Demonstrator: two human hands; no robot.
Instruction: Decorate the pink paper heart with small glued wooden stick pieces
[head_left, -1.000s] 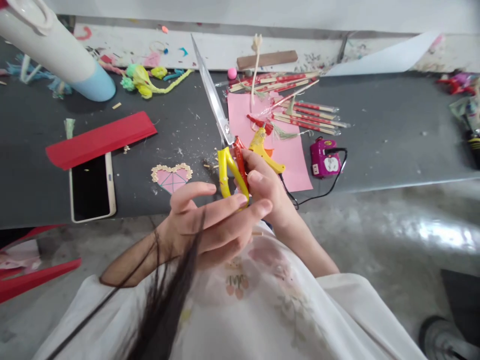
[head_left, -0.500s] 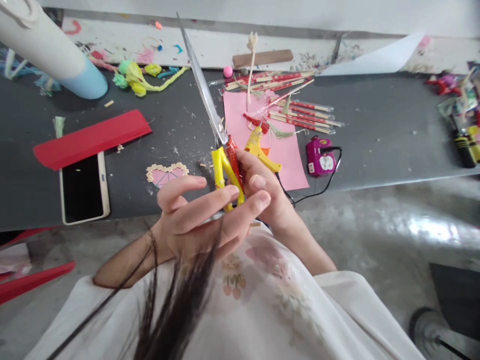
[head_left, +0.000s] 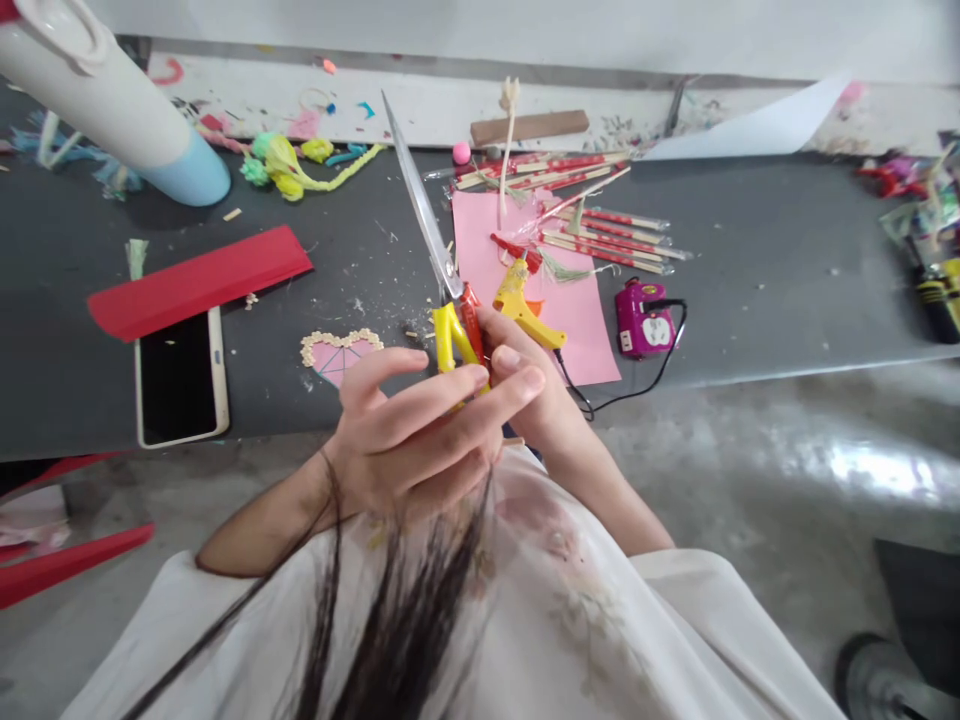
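The long steel scissors with one yellow and one red handle [head_left: 445, 262] were held over the near edge of the table [head_left: 757, 250], tips pointing away from the body, blades together or nearly so. The right hand [head_left: 555, 405] had its fingers curled in against the red handle, thumb folded over. The left hand [head_left: 420, 440] was loosely spread, its index finger lifted and its next fingers lying across the front of the yellow handle; whether it gripped anything could not be told. A short pale wooden stick [head_left: 514, 442] poked out beside the hands, its holder hidden.

Handling this well would have called for a firm grip on the red handle, left fingertips kept off the pivot and blades, and the tips held away from the body; loose dark hair [head_left: 405, 640] hung near enough to be worth tying back.

By count, there were one pair of scissors, one pink paper heart edged with small wooden pieces [head_left: 339, 358], one yellow plastic glue gun [head_left: 519, 303], one black-screened phone [head_left: 178, 385], one folded red paper strip [head_left: 202, 282] and one round pink ball [head_left: 461, 153]. The red-and-white wrapped sticks [head_left: 611, 238] overlapped too much to count.
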